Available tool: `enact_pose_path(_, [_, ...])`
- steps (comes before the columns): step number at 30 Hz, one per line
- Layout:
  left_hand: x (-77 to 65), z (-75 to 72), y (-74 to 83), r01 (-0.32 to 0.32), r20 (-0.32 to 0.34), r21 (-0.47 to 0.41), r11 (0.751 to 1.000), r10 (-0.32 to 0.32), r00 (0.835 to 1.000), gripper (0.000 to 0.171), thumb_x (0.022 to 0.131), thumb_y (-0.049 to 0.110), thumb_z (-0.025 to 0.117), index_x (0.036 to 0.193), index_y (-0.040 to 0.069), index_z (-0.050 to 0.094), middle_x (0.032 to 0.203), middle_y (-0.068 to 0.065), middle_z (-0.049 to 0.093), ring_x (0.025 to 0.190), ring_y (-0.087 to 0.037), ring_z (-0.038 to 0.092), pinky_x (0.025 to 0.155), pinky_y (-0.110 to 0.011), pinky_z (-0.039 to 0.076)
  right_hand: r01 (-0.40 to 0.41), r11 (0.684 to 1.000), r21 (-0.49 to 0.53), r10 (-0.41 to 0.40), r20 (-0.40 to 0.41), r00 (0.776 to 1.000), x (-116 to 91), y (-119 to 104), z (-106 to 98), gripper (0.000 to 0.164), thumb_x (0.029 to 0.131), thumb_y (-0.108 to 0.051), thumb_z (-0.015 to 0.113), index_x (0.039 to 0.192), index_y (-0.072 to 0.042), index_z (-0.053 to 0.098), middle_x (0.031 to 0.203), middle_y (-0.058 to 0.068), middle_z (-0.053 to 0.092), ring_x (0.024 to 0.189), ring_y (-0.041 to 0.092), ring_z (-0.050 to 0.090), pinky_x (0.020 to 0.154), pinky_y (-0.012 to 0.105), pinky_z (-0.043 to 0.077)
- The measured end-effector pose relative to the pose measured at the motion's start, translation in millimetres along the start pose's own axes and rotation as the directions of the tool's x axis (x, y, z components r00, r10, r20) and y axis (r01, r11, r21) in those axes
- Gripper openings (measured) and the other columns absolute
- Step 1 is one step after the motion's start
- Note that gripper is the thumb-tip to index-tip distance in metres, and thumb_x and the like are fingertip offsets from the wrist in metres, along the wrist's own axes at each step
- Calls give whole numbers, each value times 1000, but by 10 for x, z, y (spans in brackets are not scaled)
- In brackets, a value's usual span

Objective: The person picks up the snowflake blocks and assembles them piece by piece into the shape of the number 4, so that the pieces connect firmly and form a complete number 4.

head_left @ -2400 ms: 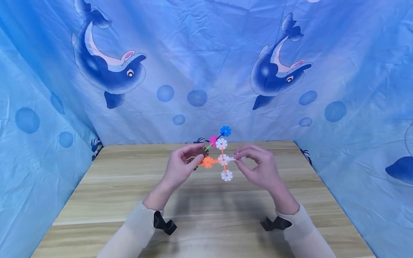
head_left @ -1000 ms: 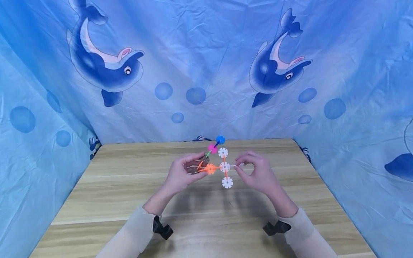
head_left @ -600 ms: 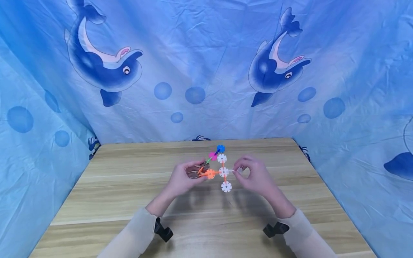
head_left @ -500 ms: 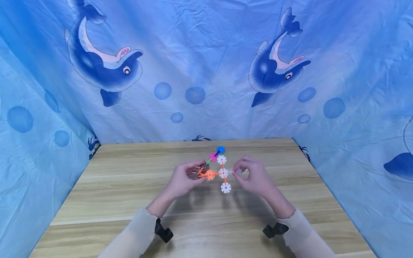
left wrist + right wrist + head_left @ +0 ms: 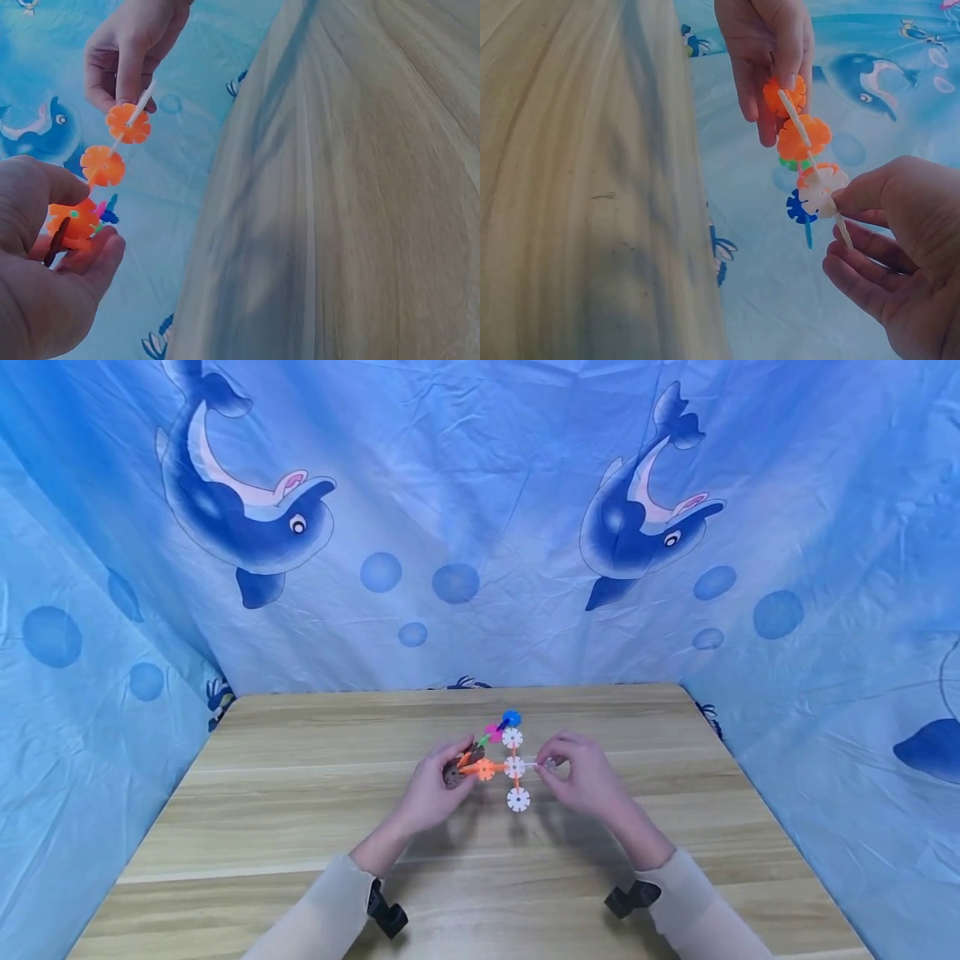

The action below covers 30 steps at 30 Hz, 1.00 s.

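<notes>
Both hands hold up one chain of notched plastic snowflake discs above the table. My left hand [image 5: 429, 789] grips its left end, by a brown disc [image 5: 452, 774] and an orange disc [image 5: 486, 769]. A white disc [image 5: 515, 767] sits in the middle, with one white disc [image 5: 512, 738] above it and another [image 5: 518, 800] below, joined by orange discs seen edge-on. On the right, my right hand [image 5: 585, 778] pinches a white disc [image 5: 142, 103], partly hidden by the fingers. Behind, a branch runs through green and pink to a blue disc [image 5: 512, 718].
Beneath the hands lies a wood-grain table [image 5: 300, 827]. A blue curtain [image 5: 480, 485] printed with dolphins and bubbles rises at its back and sides. Each sleeved wrist wears a black camera mount [image 5: 387, 910].
Both hands and the disc chain have come down in the head view and shifted slightly left. Each hand keeps its hold on its end.
</notes>
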<state>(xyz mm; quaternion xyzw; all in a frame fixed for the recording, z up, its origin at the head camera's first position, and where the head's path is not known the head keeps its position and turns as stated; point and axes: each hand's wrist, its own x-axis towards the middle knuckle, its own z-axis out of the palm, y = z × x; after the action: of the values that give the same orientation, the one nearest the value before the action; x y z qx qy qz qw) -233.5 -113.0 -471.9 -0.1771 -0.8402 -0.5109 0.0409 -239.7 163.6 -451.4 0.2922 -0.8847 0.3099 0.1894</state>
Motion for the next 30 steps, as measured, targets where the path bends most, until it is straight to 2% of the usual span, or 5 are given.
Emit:
enact_pose_path(4, [0, 7, -53, 10, 10, 50, 999, -11, 1000, 66, 94, 9, 80, 154, 5, 54, 144, -17, 64, 130, -32, 63, 116, -50, 52, -59, 998, 2, 59, 60, 996, 1, 11, 48, 8, 88, -7, 82, 90, -14, 76, 93, -1, 73, 86, 15, 69, 79, 35, 65])
enact_pose_path(8, [-2, 24, -115, 7, 9, 98, 995, -8, 1000, 67, 92, 9, 82, 152, 0, 54, 139, -18, 65, 126, -32, 65, 113, -49, 55, -115, 993, 3, 113, 120, 986, -11, 37, 113, 7, 89, -9, 81, 90, -14, 77, 95, -2, 73, 88, 13, 68, 81, 34, 65])
enact_pose_path(15, [-15, 44, -225, -14, 14, 144, 989, 13, 1000, 66, 89, 8, 84, 147, -6, 57, 135, -21, 66, 121, -34, 68, 111, -49, 56, -189, 982, -22, 189, 181, 965, -31, 83, 239, 6, 90, -14, 81, 89, -17, 76, 94, -6, 72, 86, 8, 65, 79, 25, 61])
enact_pose_path(23, [-16, 85, -349, 16, 41, 212, 977, -25, 999, 69, 89, 14, 85, 149, -4, 56, 129, -17, 68, 110, -26, 66, 94, -41, 61, -197, 980, -20, 196, 205, 959, -73, 151, 367, 6, 90, -12, 81, 89, -17, 76, 92, -5, 70, 84, 8, 64, 78, 24, 60])
enact_pose_path(30, [-15, 112, -397, 43, 46, 211, 977, -54, 997, 70, 89, 17, 85, 149, -4, 56, 130, -18, 67, 113, -29, 65, 100, -47, 59, -199, 980, -18, 198, 225, 954, -93, 220, 447, 6, 90, -12, 80, 88, -15, 76, 90, -5, 69, 82, 8, 63, 77, 23, 59])
